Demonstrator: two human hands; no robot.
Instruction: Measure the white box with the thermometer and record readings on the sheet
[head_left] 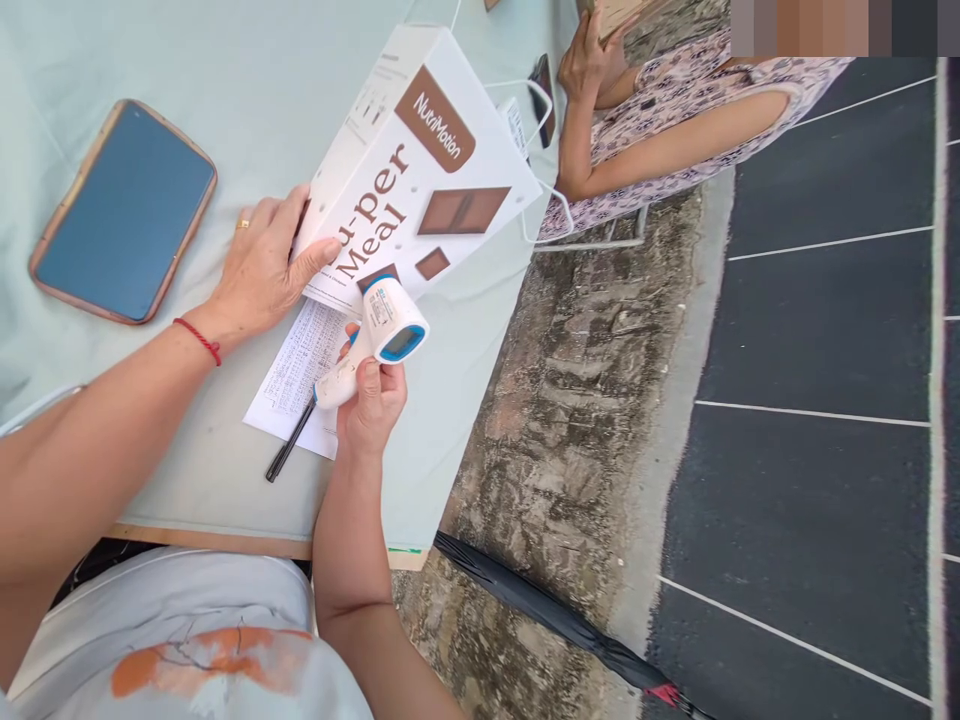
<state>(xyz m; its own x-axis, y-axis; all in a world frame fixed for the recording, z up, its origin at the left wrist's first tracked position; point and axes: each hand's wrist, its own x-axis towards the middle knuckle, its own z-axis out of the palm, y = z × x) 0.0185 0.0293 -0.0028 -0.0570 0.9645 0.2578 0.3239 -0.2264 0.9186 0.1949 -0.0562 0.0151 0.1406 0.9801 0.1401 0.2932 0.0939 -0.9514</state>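
The right hand's fingers are closing around the grip of a white-and-blue thermometer; the left hand's fingers are clasping the near end of a white NutriMotion box over the bench. Just below, a printed sheet is showing, a black pen crossing its edge. Beyond the left hand, a tablet is lying flat.
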